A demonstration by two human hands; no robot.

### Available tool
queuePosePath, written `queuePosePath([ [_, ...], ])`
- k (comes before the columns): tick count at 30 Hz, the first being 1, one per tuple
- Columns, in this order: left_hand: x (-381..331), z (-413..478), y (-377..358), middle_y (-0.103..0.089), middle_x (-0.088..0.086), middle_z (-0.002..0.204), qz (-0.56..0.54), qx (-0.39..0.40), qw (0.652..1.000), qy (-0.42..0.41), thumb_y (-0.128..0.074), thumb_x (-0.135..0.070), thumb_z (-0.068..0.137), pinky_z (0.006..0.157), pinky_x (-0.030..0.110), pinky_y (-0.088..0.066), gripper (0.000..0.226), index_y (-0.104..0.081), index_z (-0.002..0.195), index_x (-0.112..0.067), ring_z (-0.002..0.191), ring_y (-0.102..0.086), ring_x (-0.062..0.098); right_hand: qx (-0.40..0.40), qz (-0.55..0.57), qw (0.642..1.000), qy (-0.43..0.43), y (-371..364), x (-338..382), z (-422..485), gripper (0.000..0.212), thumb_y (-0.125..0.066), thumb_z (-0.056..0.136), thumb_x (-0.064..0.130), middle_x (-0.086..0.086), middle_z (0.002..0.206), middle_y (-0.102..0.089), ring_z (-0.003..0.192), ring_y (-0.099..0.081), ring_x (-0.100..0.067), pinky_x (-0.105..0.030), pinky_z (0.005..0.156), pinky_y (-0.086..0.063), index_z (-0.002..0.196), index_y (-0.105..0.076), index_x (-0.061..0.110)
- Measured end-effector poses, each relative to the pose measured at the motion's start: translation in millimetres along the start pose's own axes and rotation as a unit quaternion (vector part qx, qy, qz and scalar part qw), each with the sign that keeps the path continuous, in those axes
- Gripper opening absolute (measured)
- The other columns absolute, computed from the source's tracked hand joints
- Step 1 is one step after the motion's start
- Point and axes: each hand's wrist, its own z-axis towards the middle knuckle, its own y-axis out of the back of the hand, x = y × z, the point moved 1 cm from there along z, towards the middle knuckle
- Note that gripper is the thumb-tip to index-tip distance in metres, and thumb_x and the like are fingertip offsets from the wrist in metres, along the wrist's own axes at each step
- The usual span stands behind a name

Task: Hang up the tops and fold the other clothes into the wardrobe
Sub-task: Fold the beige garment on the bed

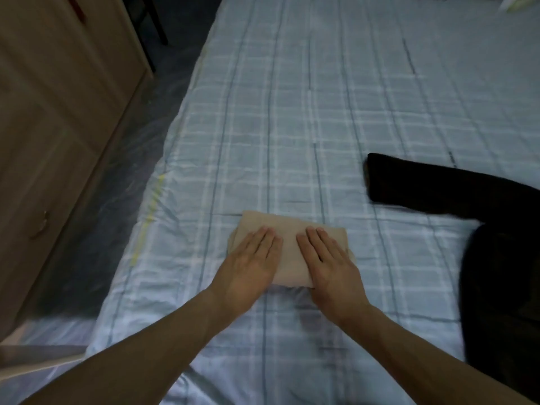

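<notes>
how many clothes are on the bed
2. A folded beige garment lies on the bed, pressed by the left hand and right hand; a black garment sprawls to its right. Blurred shapes at the far edge may be more.

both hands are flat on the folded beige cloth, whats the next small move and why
Probably slide the fingers under the folded beige cloth and lift it toward the wardrobe. It lies in a compact fold on the bed, with the left hand and right hand pressing flat on top, so the folding looks done.
</notes>
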Motion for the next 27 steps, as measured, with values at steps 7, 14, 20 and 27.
queuePosePath([
  [7,26.9,-27.4,133.6,-0.071,0.019,0.117,0.021,-0.050,0.998,0.035,-0.045,0.002,0.079,0.089,0.041,-0.058,0.045,-0.071,0.115,0.003,0.110,-0.069,0.032,-0.065,-0.008,0.997,0.048,123.4,55.3,9.4,0.085,-0.089,0.053,0.006,-0.019,0.138,-0.057,0.127,-0.056,-0.035,-0.047,0.106,-0.041,0.133,-0.059,0.003],
  [14,72.8,-82.5,293.7,-0.069,0.021,0.117,0.075,-0.082,0.989,0.093,-0.042,0.002,0.086,0.092,0.045,-0.056,0.041,-0.068,0.119,0.004,0.108,-0.068,0.035,-0.147,0.000,0.981,0.124,269.9,155.4,27.2,0.072,-0.087,0.064,0.010,-0.017,0.135,-0.059,0.124,-0.058,-0.034,-0.045,0.100,-0.048,0.131,-0.060,0.007],
  [20,108.8,-156.4,432.2,-0.073,0.012,0.112,0.146,-0.081,0.971,0.169,-0.045,-0.009,0.076,0.086,0.036,-0.058,0.047,-0.073,0.113,-0.003,0.102,-0.072,0.027,-0.184,0.037,0.952,0.242,372.6,257.9,54.1,0.075,-0.087,0.058,0.009,-0.012,0.133,-0.061,0.121,-0.060,-0.031,-0.044,0.097,-0.050,0.127,-0.060,0.012],
  [27,118.2,-250.5,540.0,-0.073,0.014,0.111,0.232,-0.072,0.921,0.304,-0.058,-0.022,0.080,0.085,0.037,-0.059,0.042,-0.071,0.114,-0.001,0.102,-0.071,0.029,-0.210,0.086,0.892,0.392,444.7,376.2,67.2,0.074,-0.085,0.053,0.016,-0.009,0.125,-0.065,0.112,-0.065,-0.030,-0.042,0.083,-0.059,0.123,-0.063,0.014],
])
